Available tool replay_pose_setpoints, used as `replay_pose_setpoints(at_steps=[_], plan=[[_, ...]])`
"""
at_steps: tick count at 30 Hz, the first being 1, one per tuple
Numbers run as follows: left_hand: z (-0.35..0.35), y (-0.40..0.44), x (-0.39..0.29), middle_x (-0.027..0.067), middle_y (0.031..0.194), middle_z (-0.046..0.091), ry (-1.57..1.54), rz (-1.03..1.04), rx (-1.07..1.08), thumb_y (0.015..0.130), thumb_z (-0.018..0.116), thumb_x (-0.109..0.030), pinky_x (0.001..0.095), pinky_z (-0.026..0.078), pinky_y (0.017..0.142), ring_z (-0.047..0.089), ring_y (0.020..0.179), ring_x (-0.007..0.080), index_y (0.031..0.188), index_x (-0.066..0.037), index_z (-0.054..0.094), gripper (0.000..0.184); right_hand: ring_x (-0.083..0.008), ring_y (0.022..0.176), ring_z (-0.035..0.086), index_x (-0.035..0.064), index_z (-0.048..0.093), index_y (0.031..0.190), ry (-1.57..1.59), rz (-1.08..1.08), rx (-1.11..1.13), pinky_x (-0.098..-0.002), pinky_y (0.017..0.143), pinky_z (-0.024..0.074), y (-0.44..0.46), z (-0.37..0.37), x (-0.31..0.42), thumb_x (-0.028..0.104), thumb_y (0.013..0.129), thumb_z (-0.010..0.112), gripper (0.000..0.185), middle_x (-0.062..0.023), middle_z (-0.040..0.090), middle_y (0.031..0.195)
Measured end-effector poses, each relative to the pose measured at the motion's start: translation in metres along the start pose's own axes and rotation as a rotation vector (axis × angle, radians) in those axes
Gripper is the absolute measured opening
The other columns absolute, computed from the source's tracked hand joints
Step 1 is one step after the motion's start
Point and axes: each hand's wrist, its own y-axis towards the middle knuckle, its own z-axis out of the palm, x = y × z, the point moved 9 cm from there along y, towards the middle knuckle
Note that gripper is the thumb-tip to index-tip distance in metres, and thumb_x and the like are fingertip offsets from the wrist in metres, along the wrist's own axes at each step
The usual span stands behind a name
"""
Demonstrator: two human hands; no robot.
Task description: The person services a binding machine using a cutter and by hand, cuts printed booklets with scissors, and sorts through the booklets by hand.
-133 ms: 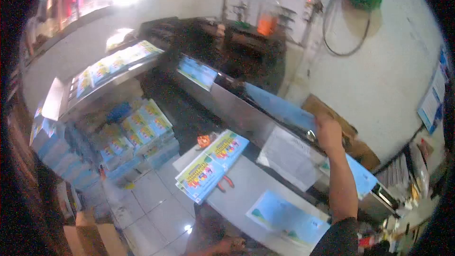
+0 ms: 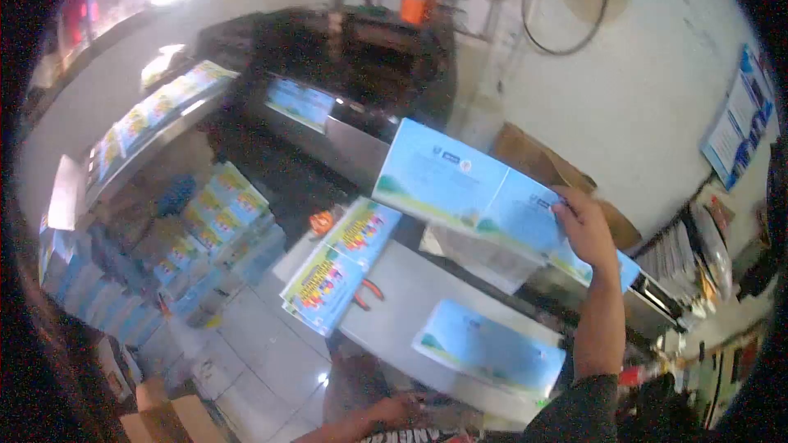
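Note:
My right hand (image 2: 586, 226) pinches the right end of a wide light-blue printed sheet (image 2: 460, 184), thumb on its face. The sheet tilts above a long metal-sided machine (image 2: 357, 143). A similar blue sheet (image 2: 492, 349) lies on the pale tabletop (image 2: 402, 295) below it. Close to my body, low in the view, is my left hand (image 2: 398, 412), dim and blurred; its fingers cannot be made out. Left of the sheets, a stack of colourful printed covers (image 2: 341, 267) rests at the table's edge, with red-handled pliers (image 2: 369, 294) beside it.
Stacks of printed booklets (image 2: 217, 230) stand on the tiled floor (image 2: 254, 353) at the left. Behind them is a sloped tray (image 2: 156, 143) holding more prints. An orange object (image 2: 321, 222) sits by the covers. A cardboard box (image 2: 172, 425) stands at lower left.
My right hand has drawn the blue sheet up out of the machine, so its printed face now shows. The whole view has shifted slightly as my head moved.

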Motion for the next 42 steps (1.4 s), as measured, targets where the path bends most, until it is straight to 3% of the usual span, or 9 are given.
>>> replay_pose_setpoints(at_steps=[10,15,19,21,26,31,33,37,42], plan=[[0.048,0.020,-0.012,0.0214,0.128,0.049,0.183,0.155,0.113,0.090,0.053,-0.037,0.0414,0.037,0.100,0.049,0.116,0.0345,0.131,-0.003,0.043,0.054,-0.0380,0.124,0.040,-0.0007,0.044,0.127,-0.290,0.224,0.695,-0.0411,0.103,0.0344,-0.195,0.092,-0.110,0.036,0.084,0.057,0.058,-0.0246,0.042,0.133],[0.038,0.001,-0.043,0.0217,0.128,0.050,0.254,-0.097,0.084,0.091,0.051,-0.040,0.0417,0.038,0.099,0.049,0.116,0.0357,0.129,-0.002,0.046,0.054,-0.0363,0.123,0.041,0.0006,0.043,0.129,-0.264,0.376,0.144,-0.0418,0.103,0.0351,-0.141,0.010,-0.155,0.034,0.079,0.064,0.063,-0.0231,0.043,0.133],[0.026,0.005,-0.030,0.0208,0.125,0.052,0.305,-0.060,-0.066,0.090,0.050,-0.041,0.0444,0.040,0.096,0.053,0.110,0.0370,0.130,-0.005,0.045,0.054,-0.0362,0.116,0.048,0.0059,0.047,0.126,-0.626,0.039,-0.243,-0.0432,0.097,0.0396,-0.089,-0.057,-0.207,0.030,0.077,0.065,0.058,-0.0197,0.051,0.126],[0.042,0.018,-0.004,0.0205,0.119,0.056,0.716,-0.069,0.234,0.089,0.051,-0.040,0.0463,0.044,0.090,0.057,0.103,0.0379,0.132,-0.009,0.044,0.054,-0.0376,0.103,0.057,0.0076,0.055,0.118,-0.526,0.331,0.136,-0.0456,0.088,0.0447,-0.088,-0.039,-0.284,0.031,0.079,0.063,0.046,-0.0206,0.061,0.108],[0.028,-0.001,-0.026,0.0204,0.113,0.059,0.413,0.001,-0.109,0.087,0.054,-0.035,0.0456,0.046,0.085,0.059,0.097,0.0378,0.130,-0.010,0.046,0.050,-0.0362,0.088,0.060,0.0029,0.061,0.103,-0.543,0.367,0.031,-0.0439,0.077,0.0461,-0.094,-0.089,-0.317,0.022,0.077,0.062,0.032,-0.0207,0.063,0.091],[0.019,-0.012,-0.032,0.0192,0.112,0.060,0.335,0.170,-0.259,0.086,0.058,-0.029,0.0443,0.046,0.086,0.059,0.097,0.0375,0.125,-0.008,0.049,0.046,-0.0152,0.073,0.054,-0.0009,0.057,0.108,-0.229,0.202,-0.251,-0.0328,0.067,0.0446,-0.104,-0.174,-0.242,0.018,0.087,0.054,0.028,-0.0158,0.057,0.078],[0.022,-0.003,-0.013,0.0205,0.110,0.061,0.397,-0.091,-0.108,0.090,0.052,-0.035,0.0427,0.046,0.089,0.059,0.100,0.0355,0.119,-0.005,0.054,0.042,-0.0253,0.080,0.061,-0.0018,0.056,0.113,0.004,0.113,-0.390,-0.0391,0.074,0.0473,-0.107,-0.180,-0.155,0.019,0.089,0.053,0.032,-0.0168,0.064,0.091],[0.034,0.002,-0.043,0.0202,0.110,0.061,0.335,0.129,-0.113,0.089,0.053,-0.030,0.0432,0.046,0.088,0.059,0.100,0.0357,0.120,-0.004,0.053,0.040,-0.0273,0.098,0.059,0.0036,0.056,0.119,0.054,0.348,0.035,-0.0356,0.088,0.0437,-0.121,-0.072,-0.069,0.022,0.084,0.057,0.039,-0.0199,0.062,0.106],[0.041,0.006,-0.031,0.0197,0.116,0.057,0.416,0.030,-0.064,0.088,0.056,-0.029,0.0427,0.045,0.088,0.057,0.103,0.0353,0.113,-0.005,0.056,0.035,-0.0326,0.107,0.050,0.0114,0.055,0.122,-0.400,-0.078,0.292,-0.0466,0.094,0.0374,-0.178,0.113,-0.019,0.027,0.083,0.053,0.042,-0.0178,0.054,0.114]])
